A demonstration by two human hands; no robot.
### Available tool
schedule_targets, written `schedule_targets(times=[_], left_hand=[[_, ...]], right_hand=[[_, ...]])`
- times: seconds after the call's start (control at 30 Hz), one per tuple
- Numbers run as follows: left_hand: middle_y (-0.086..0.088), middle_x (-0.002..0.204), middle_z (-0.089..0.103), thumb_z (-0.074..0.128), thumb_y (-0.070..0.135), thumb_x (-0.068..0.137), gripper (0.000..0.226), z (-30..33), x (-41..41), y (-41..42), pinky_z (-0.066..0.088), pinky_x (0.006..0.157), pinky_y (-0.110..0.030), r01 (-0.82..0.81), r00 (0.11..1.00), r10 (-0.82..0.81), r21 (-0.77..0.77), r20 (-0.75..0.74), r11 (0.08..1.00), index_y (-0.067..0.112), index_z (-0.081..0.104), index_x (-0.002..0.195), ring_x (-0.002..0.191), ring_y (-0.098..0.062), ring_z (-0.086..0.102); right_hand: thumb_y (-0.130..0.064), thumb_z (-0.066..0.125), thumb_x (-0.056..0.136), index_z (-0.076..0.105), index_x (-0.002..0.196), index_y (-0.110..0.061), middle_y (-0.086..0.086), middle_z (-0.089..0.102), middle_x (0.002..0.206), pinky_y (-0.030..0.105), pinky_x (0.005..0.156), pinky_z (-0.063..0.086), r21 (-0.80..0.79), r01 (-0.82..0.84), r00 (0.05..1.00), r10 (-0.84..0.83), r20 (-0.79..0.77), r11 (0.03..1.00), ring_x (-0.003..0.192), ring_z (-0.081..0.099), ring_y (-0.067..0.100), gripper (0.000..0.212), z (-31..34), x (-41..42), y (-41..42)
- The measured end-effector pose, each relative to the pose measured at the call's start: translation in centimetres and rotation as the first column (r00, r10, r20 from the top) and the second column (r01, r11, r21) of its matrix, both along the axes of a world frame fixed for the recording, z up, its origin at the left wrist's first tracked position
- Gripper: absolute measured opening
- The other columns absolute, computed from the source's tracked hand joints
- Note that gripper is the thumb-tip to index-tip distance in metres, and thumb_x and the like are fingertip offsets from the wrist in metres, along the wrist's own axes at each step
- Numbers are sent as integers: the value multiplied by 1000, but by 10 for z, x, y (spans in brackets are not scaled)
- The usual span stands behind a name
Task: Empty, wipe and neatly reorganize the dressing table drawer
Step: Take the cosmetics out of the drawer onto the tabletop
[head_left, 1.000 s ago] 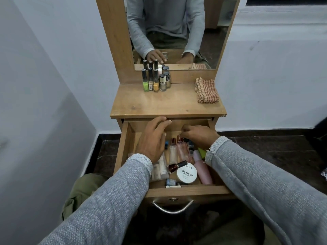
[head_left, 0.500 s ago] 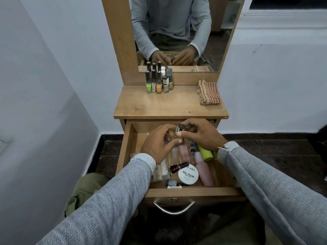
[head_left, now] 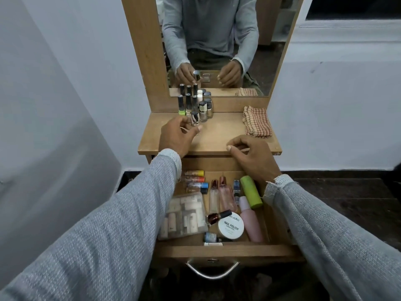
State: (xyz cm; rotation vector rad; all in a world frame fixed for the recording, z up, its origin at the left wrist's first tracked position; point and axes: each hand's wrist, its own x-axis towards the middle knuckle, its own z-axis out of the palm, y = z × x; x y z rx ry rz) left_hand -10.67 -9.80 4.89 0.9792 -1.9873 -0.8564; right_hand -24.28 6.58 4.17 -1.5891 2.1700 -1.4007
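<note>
The dressing table drawer (head_left: pixel 217 249) is pulled open below me, holding several cosmetics: a clear pouch (head_left: pixel 184 216), a white nail polish remover tub (head_left: pixel 230 225), a pink bottle (head_left: pixel 251 222), a green tube (head_left: pixel 250 191) and small bottles with coloured caps (head_left: pixel 195 181). My left hand (head_left: pixel 175 137) is up on the tabletop (head_left: pixel 217 137) and pinches a small dark-capped nail polish bottle (head_left: pixel 194 118), which stands beside a cluster of nail polish bottles (head_left: pixel 195 104). My right hand (head_left: pixel 253 157) hovers over the tabletop's front edge, fingers loosely curled, holding nothing.
A folded checked cloth (head_left: pixel 257 121) lies at the tabletop's right rear. The mirror (head_left: pixel 217 40) rises behind the bottles. A white wall stands close on the left, and dark floor shows on the right. The drawer's metal handle (head_left: pixel 212 271) points towards me.
My left hand lifted a small bottle from the drawer up to the tabletop, next to the other bottles. My right hand left the drawer and rose to the table's front edge.
</note>
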Motion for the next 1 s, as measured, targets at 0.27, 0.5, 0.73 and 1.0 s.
schedule_targets(times=[0.27, 0.5, 0.73, 1.0], left_hand=[[8, 80, 62, 79, 30, 76, 23, -10, -13, -31, 49, 70, -26, -134, 988, 134, -5, 78, 991, 21, 61, 86, 72, -11, 58], [8, 84, 67, 80, 33, 74, 28, -11, -22, -42, 53, 74, -31, -151, 984, 148, 29, 97, 988, 20, 62, 91, 76, -12, 61], [8, 88, 64, 84, 35, 70, 40, -13, -13, -33, 53, 74, -28, -155, 986, 150, 69, 67, 986, 23, 54, 95, 80, -11, 61], [0, 112, 60, 70, 17, 86, 34, -35, 42, 11, 50, 90, -19, 50, 998, -51, -30, -23, 998, 13, 57, 117, 102, -10, 59]], right_hand=[[-13, 64, 86, 71, 88, -8, 2, 68, 86, 29, 73, 53, 19, 29, 994, -27, -106, 999, 78, 62, 11, 9, 5, -4, -27], [-11, 65, 86, 70, 89, -9, 1, 64, 86, 8, 69, 45, 4, 39, 995, -38, -93, 999, 75, 56, 4, 6, -9, -3, -27], [-7, 65, 85, 68, 90, -9, 2, 64, 93, 11, 76, 46, 4, -21, 995, 22, -92, 1000, 86, 58, 10, 6, -12, -3, -16], [-12, 67, 84, 68, 98, -9, 6, 58, 114, 22, 89, 47, 134, -109, 914, 152, -377, 985, 105, 53, 15, 14, -25, 9, 23]])
